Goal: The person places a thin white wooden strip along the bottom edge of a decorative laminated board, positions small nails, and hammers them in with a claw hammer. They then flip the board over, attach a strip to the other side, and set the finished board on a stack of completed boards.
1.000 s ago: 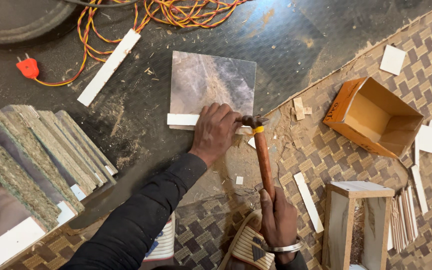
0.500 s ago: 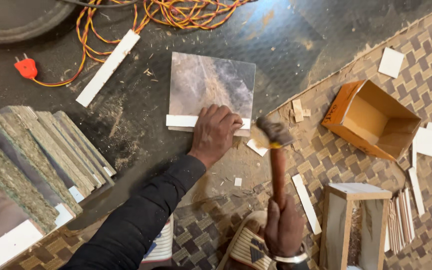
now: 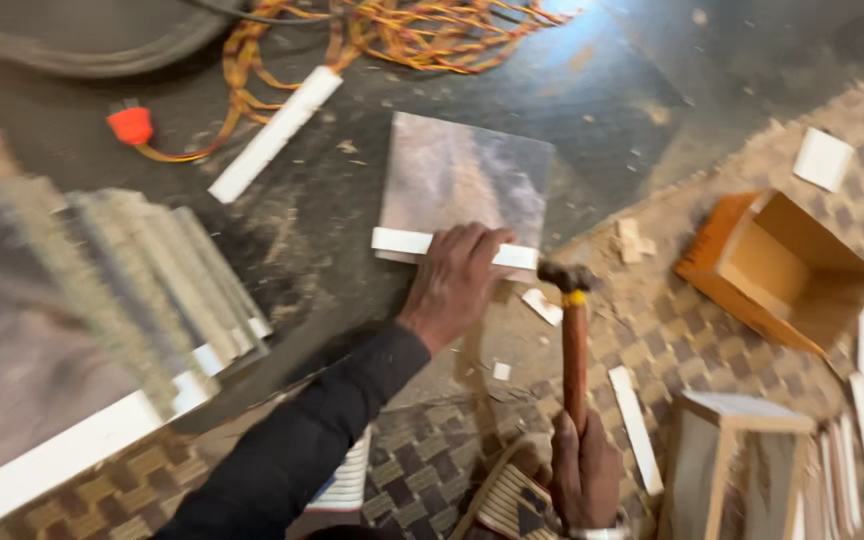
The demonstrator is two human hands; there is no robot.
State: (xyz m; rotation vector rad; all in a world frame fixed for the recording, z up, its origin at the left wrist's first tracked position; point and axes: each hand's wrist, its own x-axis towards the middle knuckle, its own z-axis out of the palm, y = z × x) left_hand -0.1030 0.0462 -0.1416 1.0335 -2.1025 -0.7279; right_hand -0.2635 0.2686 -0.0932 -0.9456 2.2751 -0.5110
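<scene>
I see left hand (image 3: 457,283) flat, fingers spread, pressing the near edge of the grey tile (image 3: 467,180) on the dark floor (image 3: 612,110) | right hand (image 3: 584,478) grip clamped on the hammer (image 3: 574,345) handle, head just beside the tile's near right corner | orange box (image 3: 777,268) to the right | stacked tiles (image 3: 142,285) to the left

A tile (image 3: 467,175) lies flat on the floor (image 3: 602,100), the left hand (image 3: 452,280) on its near edge. The hammer (image 3: 574,340), in the right hand (image 3: 584,475), stands just right of it. A box (image 3: 777,270) lies further right, stacked tiles (image 3: 152,290) left, a cable (image 3: 382,25) behind.
</scene>
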